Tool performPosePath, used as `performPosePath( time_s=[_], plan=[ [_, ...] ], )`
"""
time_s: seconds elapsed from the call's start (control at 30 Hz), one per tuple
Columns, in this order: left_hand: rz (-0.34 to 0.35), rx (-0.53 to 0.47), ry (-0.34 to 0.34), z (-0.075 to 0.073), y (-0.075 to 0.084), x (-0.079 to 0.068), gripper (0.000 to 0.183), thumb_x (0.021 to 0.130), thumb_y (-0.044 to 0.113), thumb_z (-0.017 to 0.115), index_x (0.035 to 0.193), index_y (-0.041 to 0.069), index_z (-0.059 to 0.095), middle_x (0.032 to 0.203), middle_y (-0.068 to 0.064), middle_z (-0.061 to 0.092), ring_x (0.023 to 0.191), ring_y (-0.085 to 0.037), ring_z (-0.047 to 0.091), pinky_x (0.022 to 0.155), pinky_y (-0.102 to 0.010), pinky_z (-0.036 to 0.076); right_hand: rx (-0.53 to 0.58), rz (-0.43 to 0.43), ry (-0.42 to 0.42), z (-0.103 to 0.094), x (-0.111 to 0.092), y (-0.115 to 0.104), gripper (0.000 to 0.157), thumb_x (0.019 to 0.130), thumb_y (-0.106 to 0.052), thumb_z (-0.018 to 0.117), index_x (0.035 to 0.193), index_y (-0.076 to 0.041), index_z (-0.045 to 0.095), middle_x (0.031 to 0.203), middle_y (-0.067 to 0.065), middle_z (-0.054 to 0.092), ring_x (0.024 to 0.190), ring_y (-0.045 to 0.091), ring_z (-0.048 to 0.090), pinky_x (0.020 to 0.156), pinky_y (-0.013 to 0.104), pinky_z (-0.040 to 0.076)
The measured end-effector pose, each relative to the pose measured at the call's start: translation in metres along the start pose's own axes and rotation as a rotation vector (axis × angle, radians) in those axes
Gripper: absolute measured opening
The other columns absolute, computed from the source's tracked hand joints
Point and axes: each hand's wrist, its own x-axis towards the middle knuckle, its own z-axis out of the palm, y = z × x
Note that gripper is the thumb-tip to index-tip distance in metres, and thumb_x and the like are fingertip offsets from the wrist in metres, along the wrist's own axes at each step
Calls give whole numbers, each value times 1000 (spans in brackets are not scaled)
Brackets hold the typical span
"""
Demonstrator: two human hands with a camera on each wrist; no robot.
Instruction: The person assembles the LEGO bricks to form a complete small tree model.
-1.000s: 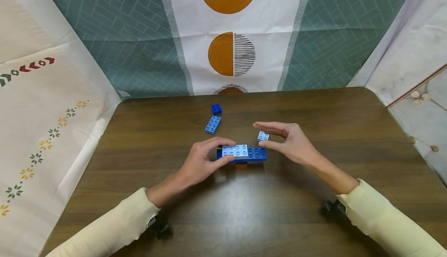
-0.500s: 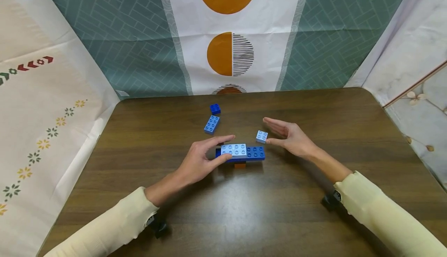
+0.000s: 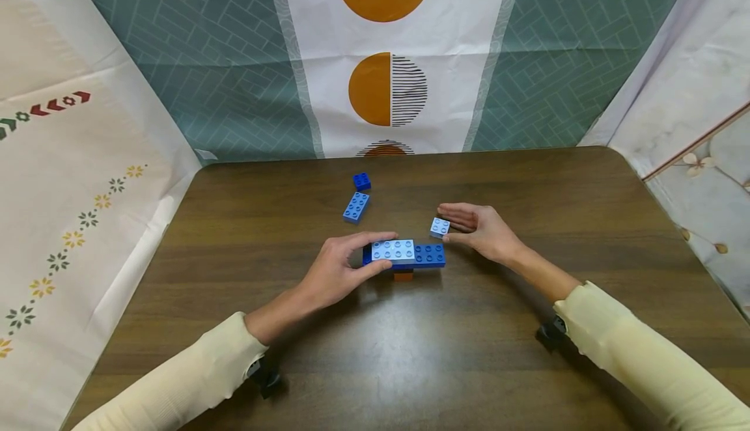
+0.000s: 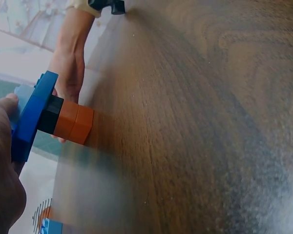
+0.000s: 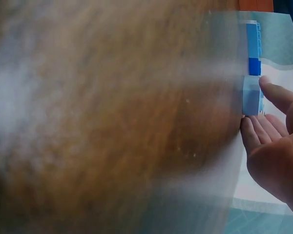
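Note:
A long pale blue brick (image 3: pixel 393 249) sits on a wider blue layer (image 3: pixel 430 255) of a small stack. In the left wrist view a black brick (image 4: pixel 51 113) and orange bricks (image 4: pixel 74 122) support that layer. My left hand (image 3: pixel 331 265) pinches the stack's left part, its thumb along the pale brick's front side and fingers behind. Right of the stack's back lies a small pale blue brick (image 3: pixel 440 226). My right hand (image 3: pixel 489 232) is beside it with fingers extended and thumb tip near its right corner; whether they touch, I cannot tell.
Behind the stack, a medium blue brick (image 3: pixel 356 208) and a small dark blue brick (image 3: pixel 361 181) lie on the brown wooden table (image 3: pixel 263 203). A patterned cloth (image 3: pixel 387 92) hangs at the table's back edge.
My right hand has moved off from over the small pale brick to its right side, then slightly back toward it. The left hand stays at the stack.

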Motion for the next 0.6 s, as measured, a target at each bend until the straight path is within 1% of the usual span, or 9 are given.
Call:
performPosePath(
  time_s=[0.1,0.27,0.43,0.6],
  plan=[
    [-1,-4,-1,0,0,1,44,101,22,77,144,17,68,140,3,69,111,-12,68,90,-34,58,-18,-1,10,0,0,0,58,93,3,80,147,7,58,148,23,60,137,38,58,111,46,48],
    [-1,4,-1,0,1,1,43,101,22,77,142,16,69,139,3,70,109,-11,68,87,-34,57,-101,-15,37,1,3,0,51,92,3,81,140,6,64,141,22,66,130,38,64,107,47,52],
    [-2,12,1,0,2,1,42,101,23,78,142,17,69,138,3,71,113,-10,68,92,-37,59,-184,-12,71,2,3,-4,44,91,2,83,133,3,71,132,20,72,121,36,70,102,50,55],
    [2,5,4,0,2,1,42,100,22,78,141,17,70,137,2,71,117,-11,69,95,-42,59,-221,-14,85,3,2,-8,41,90,0,84,130,0,74,127,17,74,114,34,73,99,51,58]
  ],
)
